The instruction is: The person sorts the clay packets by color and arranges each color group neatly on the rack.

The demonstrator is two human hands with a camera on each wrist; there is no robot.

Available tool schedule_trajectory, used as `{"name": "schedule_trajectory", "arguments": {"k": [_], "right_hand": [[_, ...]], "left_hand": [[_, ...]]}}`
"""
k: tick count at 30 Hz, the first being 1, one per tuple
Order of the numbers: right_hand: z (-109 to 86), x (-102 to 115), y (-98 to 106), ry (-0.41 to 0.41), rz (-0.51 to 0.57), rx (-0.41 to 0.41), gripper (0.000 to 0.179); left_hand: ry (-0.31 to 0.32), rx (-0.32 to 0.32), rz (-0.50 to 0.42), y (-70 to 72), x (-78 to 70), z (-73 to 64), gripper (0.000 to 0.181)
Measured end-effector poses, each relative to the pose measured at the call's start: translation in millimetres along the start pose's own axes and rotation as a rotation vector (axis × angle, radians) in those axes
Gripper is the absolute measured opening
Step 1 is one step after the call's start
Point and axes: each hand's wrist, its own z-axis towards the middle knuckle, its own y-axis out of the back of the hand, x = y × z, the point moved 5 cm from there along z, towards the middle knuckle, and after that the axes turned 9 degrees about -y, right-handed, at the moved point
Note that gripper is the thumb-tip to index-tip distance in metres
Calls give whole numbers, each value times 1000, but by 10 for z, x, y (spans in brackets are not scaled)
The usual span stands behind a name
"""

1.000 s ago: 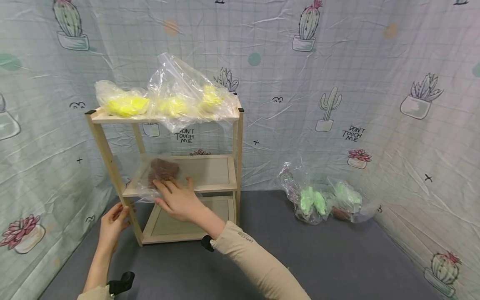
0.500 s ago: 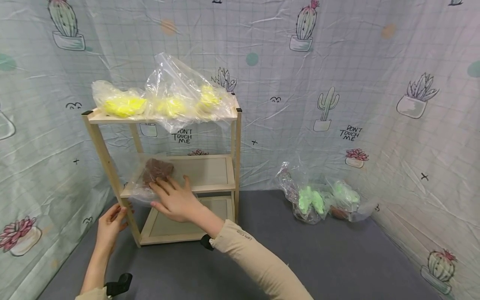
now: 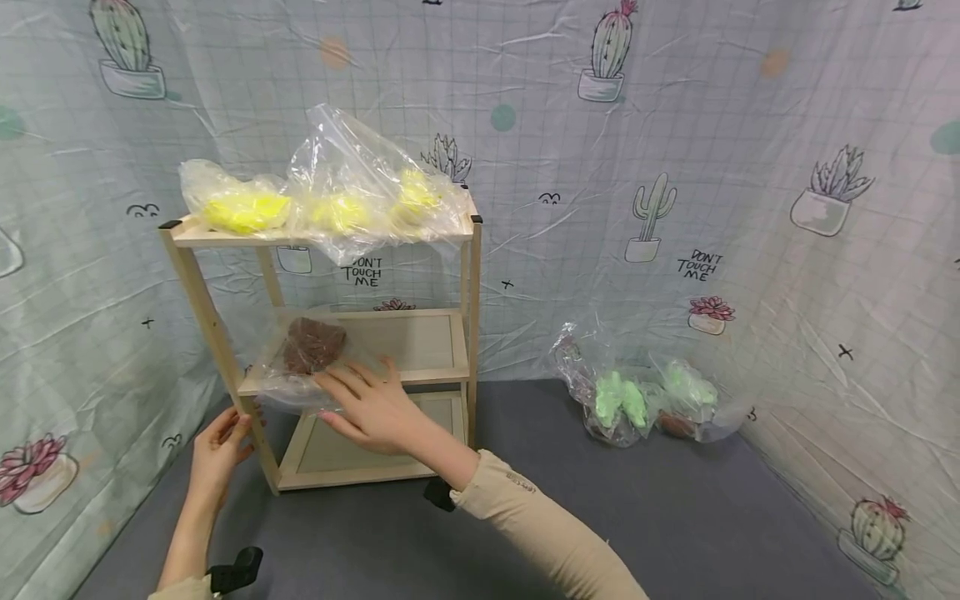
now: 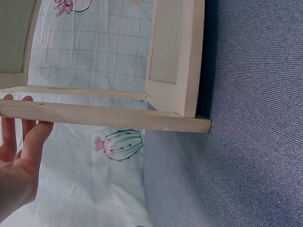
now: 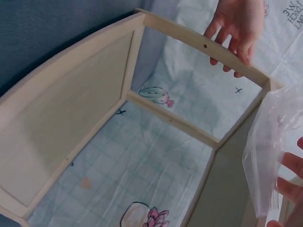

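On the left side of the wooden shelf's middle board lies a clear plastic bag [image 3: 288, 387] with a dark brown lump [image 3: 315, 343] inside. My right hand [image 3: 378, 408] reaches in front of that board with its fingers extended, at the bag's lower right edge. In the right wrist view, fingertips [image 5: 289, 175] meet the bag's loose plastic, which hangs past the board. Low on the shelf's front left post [image 4: 94, 116], my left hand [image 3: 217, 454] grips the wood between thumb and fingers.
Bags with yellow lumps [image 3: 247, 212] line the top board of the shelf [image 3: 322, 240]. To the right, on the grey surface [image 3: 600, 517], lie bags with light green pieces [image 3: 621, 400] and brown ones. A cactus-print sheet [image 3: 555, 142] hangs behind.
The bag with the brown lump has shifted slightly left on the middle board. My right hand has since drawn back to the right, off the lump. The left hand keeps its hold.
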Motion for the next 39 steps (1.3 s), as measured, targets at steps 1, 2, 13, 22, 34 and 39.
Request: {"name": "schedule_trajectory", "arguments": {"k": [1,2,13,22,34,39], "right_hand": [[-46,-18,8,5,7,-7,48],[-95,-39,18,9,20,-12,48],[-632,-394,119,5,119,-123,46],[-1206,-883,121,-65,207,-228,50],[-2065,-1767,82,-124,153,-342,38],[-2370,-2091,29,-164,91,-346,34]], "left_hand": [[1,0,-6,-1,-9,-2,47],[2,-1,-1,-2,-16,-3,47],[-15,-2,-29,-5,-56,-7,46],[-34,24,-88,-25,-136,-30,41],[-46,82,-152,-127,-603,-153,37],[-41,80,-127,-120,-543,-131,39]]}}
